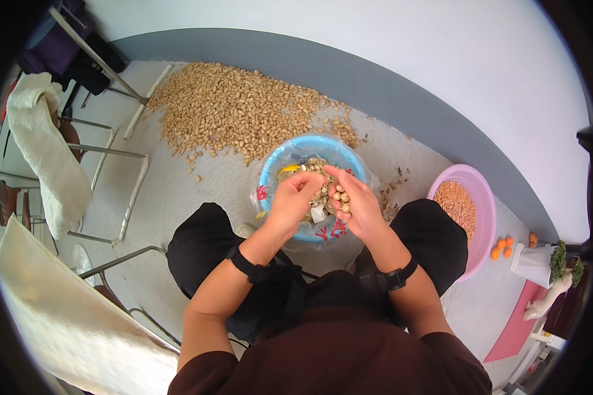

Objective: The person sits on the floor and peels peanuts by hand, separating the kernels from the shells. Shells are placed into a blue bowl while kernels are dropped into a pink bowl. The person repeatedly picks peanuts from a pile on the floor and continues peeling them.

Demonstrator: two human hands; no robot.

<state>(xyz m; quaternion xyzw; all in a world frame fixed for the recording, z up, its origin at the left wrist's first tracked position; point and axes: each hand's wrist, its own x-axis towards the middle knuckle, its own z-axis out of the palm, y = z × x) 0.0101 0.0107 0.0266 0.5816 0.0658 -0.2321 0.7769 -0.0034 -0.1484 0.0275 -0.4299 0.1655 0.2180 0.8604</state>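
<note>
Over a blue plastic basin (308,142) lined with a clear plastic bag, my two hands are close together. Several unshelled peanuts (342,196) lie in the curled fingers of my right hand (360,201), whose index finger reaches toward the left. Thumb and forefinger of my left hand (292,197) come together in a pinch; whatever they may hold is too small and hidden to tell. Inside the basin, below the hands, are peanut shells (316,165), a yellow scrap (290,169) and a crumpled white paper piece (318,213). Red printing marks the bag.
A large heap of unshelled peanuts (237,108) covers the floor along the wall. By my right knee stands a pink basin (489,222) of shelled peanuts (455,202). Oranges (501,244) and a white planter (531,264) are farther right. Metal-framed chairs (108,153) stand left.
</note>
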